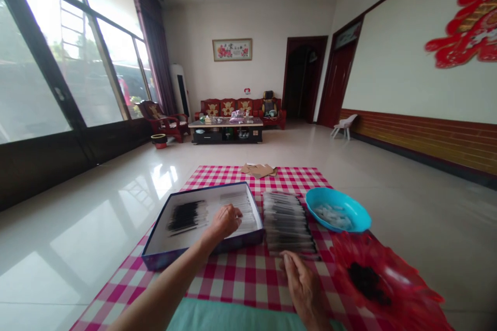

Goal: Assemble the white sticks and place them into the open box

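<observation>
My left hand (pixel 225 221) is over a shallow dark-blue box (pixel 155 253) with a white inside. Its fingers are curled together at the clear thin tubes (pixel 248 212) on the box's right side; whatever they pinch is too blurred to name. Left of it in the box lies a bunch of black thin sticks (pixel 183 216). To the right of the box, a row of pen-like sticks (pixel 288 220), part clear and part black, rests on the cloth. My right hand (pixel 303 283) is closed at the near end of that row, thumb against fingers; what it grips does not show clearly.
A blue bowl (pixel 363 214) holds whitish translucent pieces. Nearer, a red petal-edged bowl (pixel 407 279) holds small black parts. Cardboard pieces (pixel 258 170) lie at the far edge of the pink checked tablecloth (pixel 217 279). A coffee table (pixel 227 129) and sofa stand across the room.
</observation>
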Tool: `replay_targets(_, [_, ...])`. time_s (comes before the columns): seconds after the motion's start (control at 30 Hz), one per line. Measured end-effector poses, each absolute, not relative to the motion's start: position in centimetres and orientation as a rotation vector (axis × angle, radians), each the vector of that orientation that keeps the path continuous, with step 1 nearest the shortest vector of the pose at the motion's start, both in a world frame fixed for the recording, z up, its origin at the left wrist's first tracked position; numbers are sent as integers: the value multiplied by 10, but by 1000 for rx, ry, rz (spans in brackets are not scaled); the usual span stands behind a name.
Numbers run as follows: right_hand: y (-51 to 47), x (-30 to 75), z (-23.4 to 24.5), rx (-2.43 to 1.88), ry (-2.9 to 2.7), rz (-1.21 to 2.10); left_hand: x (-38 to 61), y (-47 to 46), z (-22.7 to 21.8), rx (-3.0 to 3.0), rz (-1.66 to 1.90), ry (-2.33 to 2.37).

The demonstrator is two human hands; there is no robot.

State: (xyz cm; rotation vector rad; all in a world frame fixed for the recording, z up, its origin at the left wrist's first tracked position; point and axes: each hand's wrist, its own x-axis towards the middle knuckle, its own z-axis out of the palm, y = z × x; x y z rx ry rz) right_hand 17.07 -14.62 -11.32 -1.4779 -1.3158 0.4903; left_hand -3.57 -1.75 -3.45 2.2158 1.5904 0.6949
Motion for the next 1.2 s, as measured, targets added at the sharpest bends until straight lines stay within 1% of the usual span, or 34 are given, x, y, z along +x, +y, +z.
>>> replay_targets(0.17, [-144, 170, -120, -1430, -1294, 482, -24, -5, -56, 2313, 513, 1623])
replay_targets(0.33, [-146, 173, -118, -1420, -1207, 447, -18, 0, -59, 2361, 432, 1624])
replay_targets(0.4, [-146, 178, -114, -1424, -1185, 376, -18, 0, -59, 2382, 419, 1615])
replay_targets(0.53, [-143, 191, -116, -1393, -1311, 98, -19, 0, -59, 2410, 415, 1610])
replay_targets(0.7, [-138, 201, -126, -1478, -1647, -132, -20, -4, -49, 2421, 509, 1603])
replay_targets(0.8, [-138, 199, -126, -1574, -1748, -213, -17, -22, -32, 2427, 629, 1582])
replay_targets(0.9, [-139, 194, -122, -1667, -1784, -253, -8, -54, -23, 2413, 840, 1503])
replay_targets(0.97, [-140, 192, -118, -1715, -1791, -260, 1, -78, -31, 2325, 1074, 1339])
replay_targets(1.03, [-141, 191, -115, -1750, -1804, -253, 11, -98, -49, 2195, 1192, 1189])
replay_targets(1.1, [-143, 190, -113, -1768, -1820, -256, 20, -110, -72, 2043, 1228, 1099])
replay_targets(1.2, [-143, 189, -115, -1761, -1833, -269, 26, -114, -105, 1924, 1185, 1057])
